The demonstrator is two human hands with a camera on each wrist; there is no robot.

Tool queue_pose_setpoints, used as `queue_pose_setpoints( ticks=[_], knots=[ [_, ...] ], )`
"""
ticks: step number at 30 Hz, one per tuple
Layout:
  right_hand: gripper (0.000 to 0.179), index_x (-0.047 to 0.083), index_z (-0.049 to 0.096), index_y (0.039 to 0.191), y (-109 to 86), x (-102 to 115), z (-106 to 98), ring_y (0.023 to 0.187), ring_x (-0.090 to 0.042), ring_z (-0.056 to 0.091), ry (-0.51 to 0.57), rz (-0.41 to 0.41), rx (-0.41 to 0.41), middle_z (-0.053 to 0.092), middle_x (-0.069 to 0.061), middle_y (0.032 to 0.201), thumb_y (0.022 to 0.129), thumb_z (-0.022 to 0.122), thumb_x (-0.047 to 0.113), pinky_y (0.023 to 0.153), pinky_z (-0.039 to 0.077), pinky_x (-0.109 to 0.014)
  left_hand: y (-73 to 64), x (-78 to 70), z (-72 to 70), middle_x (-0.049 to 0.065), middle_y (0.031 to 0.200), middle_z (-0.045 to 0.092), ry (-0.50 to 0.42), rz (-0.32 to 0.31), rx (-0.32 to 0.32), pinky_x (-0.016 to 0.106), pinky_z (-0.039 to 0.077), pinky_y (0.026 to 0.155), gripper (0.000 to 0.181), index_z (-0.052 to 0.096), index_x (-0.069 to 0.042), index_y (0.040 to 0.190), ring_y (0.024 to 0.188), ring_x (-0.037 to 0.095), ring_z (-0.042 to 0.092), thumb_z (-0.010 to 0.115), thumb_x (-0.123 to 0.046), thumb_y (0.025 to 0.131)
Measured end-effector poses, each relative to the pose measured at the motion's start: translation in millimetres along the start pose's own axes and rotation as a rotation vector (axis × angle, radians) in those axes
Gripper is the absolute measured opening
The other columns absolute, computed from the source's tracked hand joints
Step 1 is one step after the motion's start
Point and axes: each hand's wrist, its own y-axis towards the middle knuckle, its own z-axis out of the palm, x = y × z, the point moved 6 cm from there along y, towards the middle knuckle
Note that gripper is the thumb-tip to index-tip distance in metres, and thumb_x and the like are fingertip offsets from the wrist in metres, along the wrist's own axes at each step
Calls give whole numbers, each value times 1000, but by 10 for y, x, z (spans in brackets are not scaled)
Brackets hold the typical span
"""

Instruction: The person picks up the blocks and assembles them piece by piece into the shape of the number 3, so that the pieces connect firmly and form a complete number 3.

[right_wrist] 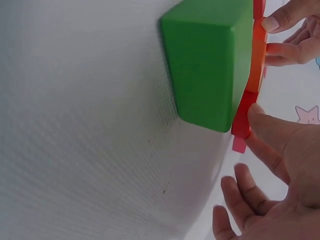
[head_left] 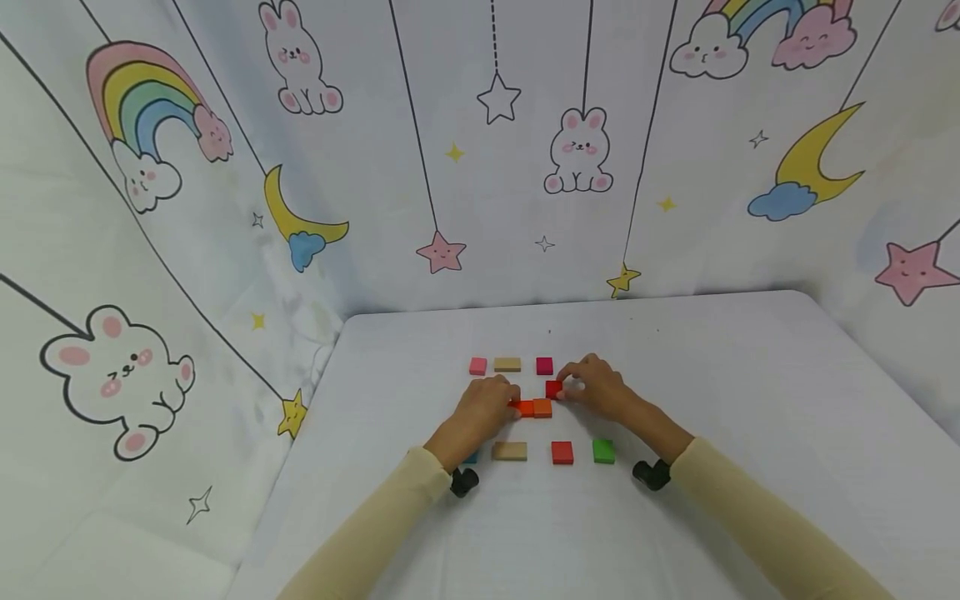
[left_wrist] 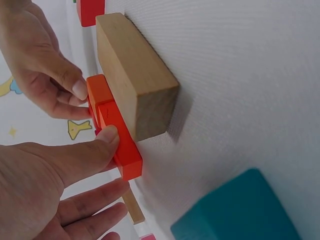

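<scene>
Near the middle of the white table, my left hand pinches a bright red-orange block between thumb and fingers. An orange block lies right against its right end. My right hand pinches a red block just behind the orange one. In the right wrist view, thumb and index finger are on this red block, while the other fingers spread away from it. The left wrist view shows the left thumb on the upper face of the red-orange block.
Behind the hands are a pink block, a wooden block and a crimson block. In front lie another wooden block, a red square block and a green block. A teal block is partly hidden under the left wrist in the head view.
</scene>
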Motion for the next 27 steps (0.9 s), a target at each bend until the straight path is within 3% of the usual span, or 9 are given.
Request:
queue_pose_setpoints(
  ticks=[27],
  knots=[
    [30, 16, 74, 122, 1, 88, 51, 119, -34, 57, -25, -15, -9, 60, -17, 123, 94, 81, 23, 95, 49, -60, -7, -16, -1, 3, 117, 75, 18, -1, 5, 38, 55, 102, 30, 77, -17, 121, 103, 19, 68, 81, -31, 95]
  ],
)
